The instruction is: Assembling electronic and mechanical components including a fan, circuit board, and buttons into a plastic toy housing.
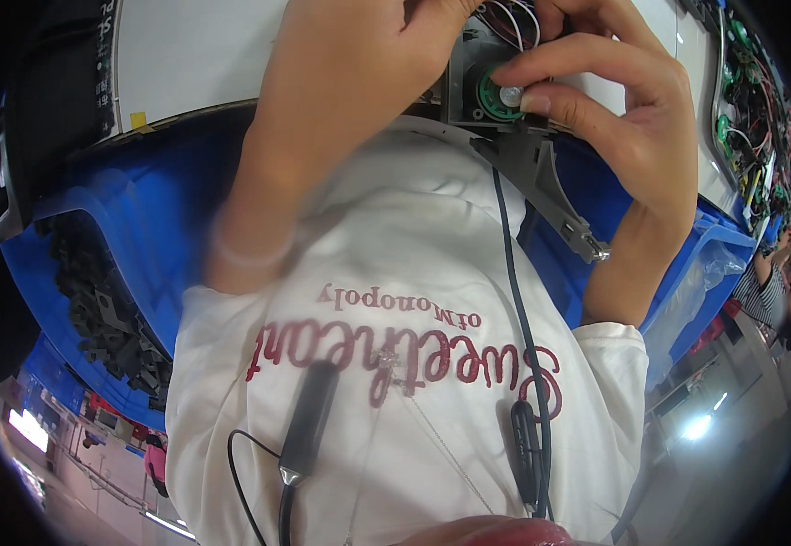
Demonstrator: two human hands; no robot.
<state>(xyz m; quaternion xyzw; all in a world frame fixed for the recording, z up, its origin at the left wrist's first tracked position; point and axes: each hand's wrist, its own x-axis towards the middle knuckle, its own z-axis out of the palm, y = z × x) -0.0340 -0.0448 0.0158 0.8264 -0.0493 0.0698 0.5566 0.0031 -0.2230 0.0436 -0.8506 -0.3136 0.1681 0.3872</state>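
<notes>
Both hands work close together at the top of the view, above the person's white shirt: the left hand (359, 55) is curled around the upper left of a grey plastic housing (505, 136), its fingers going out of view over the top edge, so I cannot tell just how they grip; the right hand (632, 100) pinches with thumb and forefinger at a small round speaker (497, 94), green-rimmed with a silver centre, seated in that housing. Behind and below the hands lies a large blue bin (131, 227) with black plastic parts (104, 318) heaped at its left. The housing looks light and stiff, hard moulded plastic with a thin curved arm running down to a metal tip, best held by its thicker body rather than that arm. Thin wires (509, 23), white and red, loop above the speaker; they look fragile and easily pulled loose, so the speaker seems best taken by its rim, clear of cone and leads.
</notes>
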